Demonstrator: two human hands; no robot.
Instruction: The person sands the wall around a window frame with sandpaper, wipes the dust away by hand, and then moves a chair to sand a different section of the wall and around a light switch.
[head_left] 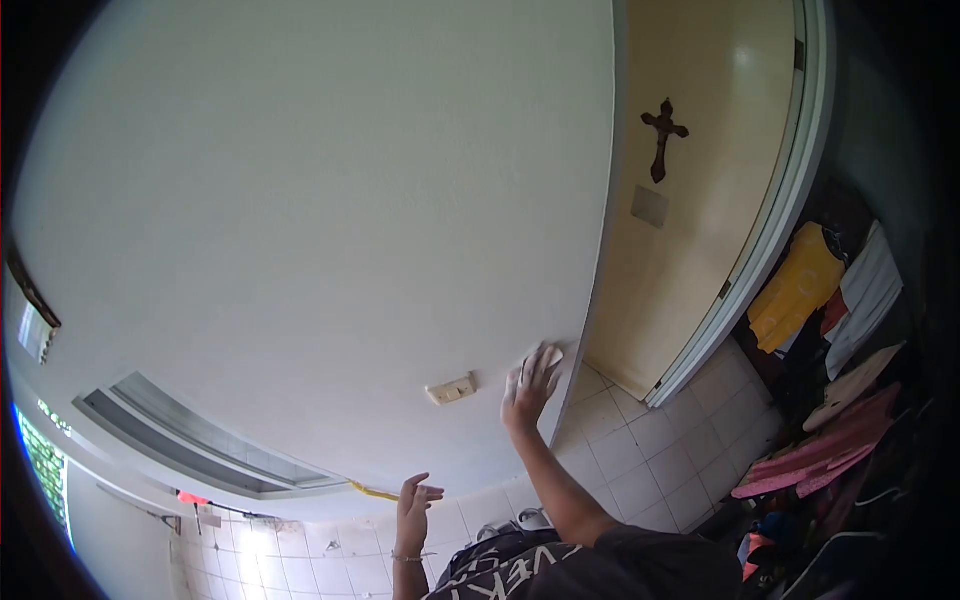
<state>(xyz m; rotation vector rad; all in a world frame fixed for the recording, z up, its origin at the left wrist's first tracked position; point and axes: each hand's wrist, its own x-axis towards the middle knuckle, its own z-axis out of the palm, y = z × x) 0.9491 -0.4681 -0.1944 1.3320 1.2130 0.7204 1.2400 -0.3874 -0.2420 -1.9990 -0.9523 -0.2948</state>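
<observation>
**Right hand flat on a cloth at the wall's outer corner**

Obs. 1, edges. The white wall (300,200) ends in a straight vertical corner edge (600,200). The pale cloth (552,354) lies against the wall just beside this edge, part of it showing past the fingertips.

Obs. 2, grip. The right hand (528,388) lies palm-flat on the cloth with its fingers spread. It pins the cloth to the wall and does not curl around it. The left hand (415,505) is lower and well apart from the right. It is open, its fingers loosely bent, and it holds nothing. Whether it touches the wall cannot be told. A thin bracelet (405,557) sits at its wrist.

Obs. 3, open room. A switch plate (452,389) sits on the wall near the right hand, on the side away from the corner. The rest of the wall surface is bare and matte.

Obs. 4, room. Past the corner stands a cream panel (700,280) carrying a dark cross (662,138) with a small grey square (650,206) under it. A pale frame (775,220) borders the panel. The floor (640,450) is light tile. Coloured clothes (830,380) are heaped along the far side. A louvred window (190,430) lies at the other end of the wall.
</observation>
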